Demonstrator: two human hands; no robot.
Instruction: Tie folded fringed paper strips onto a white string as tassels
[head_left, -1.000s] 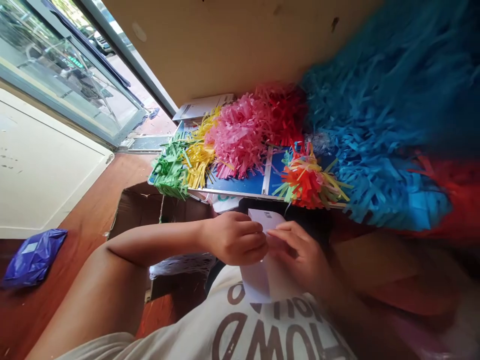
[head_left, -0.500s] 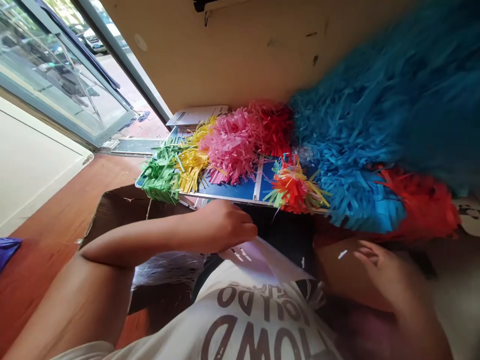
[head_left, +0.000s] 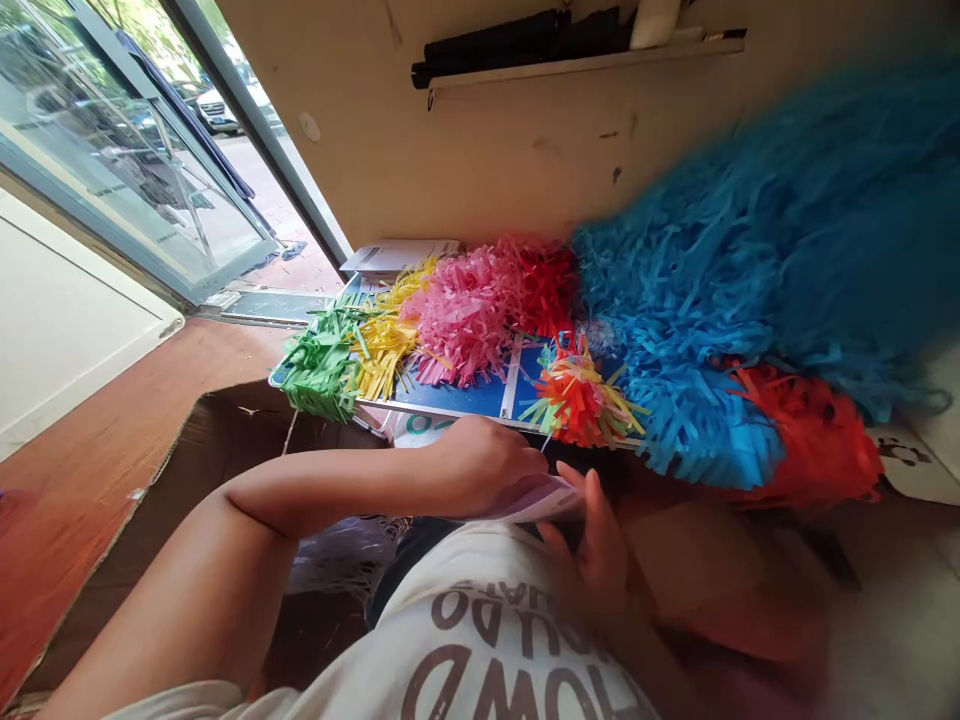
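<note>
My left hand (head_left: 487, 465) is closed on a thin, pale, translucent plastic sheet or bag (head_left: 544, 498), held just in front of my shirt. At the right end of this plastic is my right hand (head_left: 596, 545), its fingers spread apart. I cannot tell whether its fingertips touch the plastic. Just beyond my hands, a multicoloured bunch of paper strips (head_left: 581, 395) lies on the front edge of a blue folding table (head_left: 472, 397). Behind my left hand, part of a whitish item with green marks shows below the table edge.
Green (head_left: 322, 360), yellow (head_left: 384, 350) and pink paper fringe (head_left: 469, 310) lies on the table's left half. A big blue fringe heap (head_left: 712, 290) and red fringe (head_left: 821, 440) fill the right. An open cardboard box (head_left: 217, 430) stands at lower left. A glass door (head_left: 150, 170) is beyond.
My right hand has come in from the right to the end of the plastic. A small white piece was by its fingertips before and is not visible now. The camera view has tilted up slightly.
</note>
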